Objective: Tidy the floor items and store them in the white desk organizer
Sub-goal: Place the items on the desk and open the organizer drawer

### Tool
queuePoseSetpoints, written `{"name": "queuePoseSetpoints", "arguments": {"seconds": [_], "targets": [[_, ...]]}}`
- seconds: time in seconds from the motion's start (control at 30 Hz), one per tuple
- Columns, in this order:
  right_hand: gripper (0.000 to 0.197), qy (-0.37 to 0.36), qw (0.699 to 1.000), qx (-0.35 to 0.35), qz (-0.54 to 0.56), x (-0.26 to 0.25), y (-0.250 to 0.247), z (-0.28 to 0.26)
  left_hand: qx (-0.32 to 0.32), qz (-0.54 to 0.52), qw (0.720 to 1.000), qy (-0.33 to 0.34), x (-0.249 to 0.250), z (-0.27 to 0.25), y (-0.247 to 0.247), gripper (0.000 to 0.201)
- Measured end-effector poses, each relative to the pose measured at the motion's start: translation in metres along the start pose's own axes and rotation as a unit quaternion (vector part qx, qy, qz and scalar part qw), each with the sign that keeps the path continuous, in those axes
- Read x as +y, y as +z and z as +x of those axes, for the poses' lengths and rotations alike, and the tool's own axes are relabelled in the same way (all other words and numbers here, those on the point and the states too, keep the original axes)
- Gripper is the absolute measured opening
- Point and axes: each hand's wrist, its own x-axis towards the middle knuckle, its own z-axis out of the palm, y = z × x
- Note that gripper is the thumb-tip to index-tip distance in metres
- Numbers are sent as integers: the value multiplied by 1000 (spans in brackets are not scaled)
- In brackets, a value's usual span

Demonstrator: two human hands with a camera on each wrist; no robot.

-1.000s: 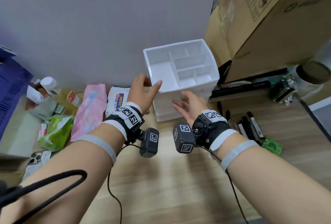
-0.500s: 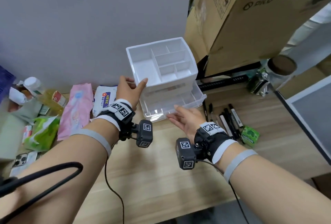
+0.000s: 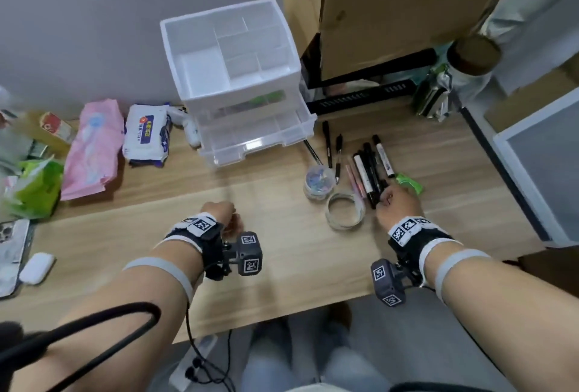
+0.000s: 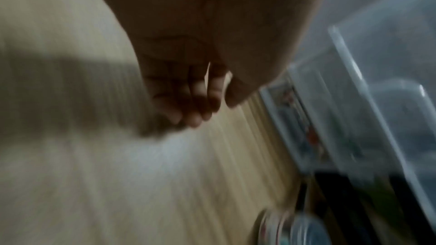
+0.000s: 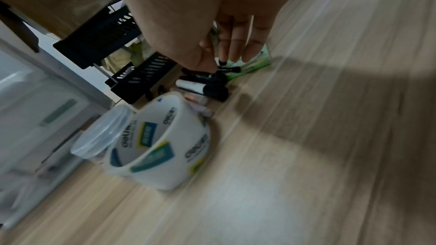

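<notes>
The white desk organizer [image 3: 232, 56] stands against the wall, its clear lower drawer [image 3: 257, 138] pulled out. To its right lie several pens and markers [image 3: 369, 163], a tape roll [image 3: 346, 211] [image 5: 160, 142], a round clear tub of clips [image 3: 319, 181] and a green packet [image 3: 409, 183]. My right hand [image 3: 388, 200] [image 5: 216, 64] is at the markers' near ends, where thumb and fingertips pinch a black marker [image 5: 212, 77]. My left hand [image 3: 225, 214] [image 4: 200, 111] hovers over the bare wood in front of the organizer, fingers loosely curled, holding nothing.
Left of the organizer lie a wet-wipes pack [image 3: 147, 134], a pink pack [image 3: 94, 153] and a green bag [image 3: 37, 191]. A phone [image 3: 12, 244] and a white earbud case [image 3: 37, 268] lie nearer. Cardboard boxes [image 3: 391, 9], a black rack [image 3: 360, 97] and a jar [image 3: 470, 59] stand behind the pens.
Both hands let go of the organizer, whose lower drawer came out. My right hand moved right, down onto the markers. My left hand drew back toward me.
</notes>
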Motion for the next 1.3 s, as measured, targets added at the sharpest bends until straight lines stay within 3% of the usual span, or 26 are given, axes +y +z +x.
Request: {"name": "queuePoseSetpoints", "arguments": {"seconds": [0.03,0.1,0.2,0.27,0.33,0.4,0.5,0.6,0.7,0.87,1.0,1.07,1.17,1.3], "targets": [[9,3,1000,14,-1,8,1,2,-47,28,998,-6,-8,-10,17,17],[23,12,999,34,0,21,0,7,-110,86,989,42,-15,-30,54,23],[45,24,998,55,-27,38,-7,18,-150,147,972,101,-14,-50,110,35],[52,21,997,61,-42,53,-14,28,-176,201,957,112,-14,-54,145,57],[58,10,998,39,-45,65,-19,39,-161,271,941,127,-13,-51,173,76],[70,-14,999,10,-51,74,-21,50,-119,325,926,152,-15,-42,191,71],[83,-46,996,-30,-72,75,-25,61,-100,345,921,151,-14,-37,200,44],[80,-52,995,-28,-77,72,-30,68,-127,336,921,151,-5,-45,194,45],[79,-38,993,-37,-104,68,-30,73,-140,311,926,160,11,-65,181,21],[64,10,988,-75,-136,53,-42,75,-144,301,921,200,35,-80,156,19],[24,-58,997,-24,-42,27,-60,68,-139,284,909,270,55,-95,130,22],[23,-76,995,-3,58,1,-69,59,-133,262,905,309,71,-109,115,19],[16,-102,972,-28,208,-51,-79,45,-96,211,899,372,101,-134,89,16],[16,-156,949,-97,257,-120,-87,29,22,196,888,415,135,-140,46,20]]}}
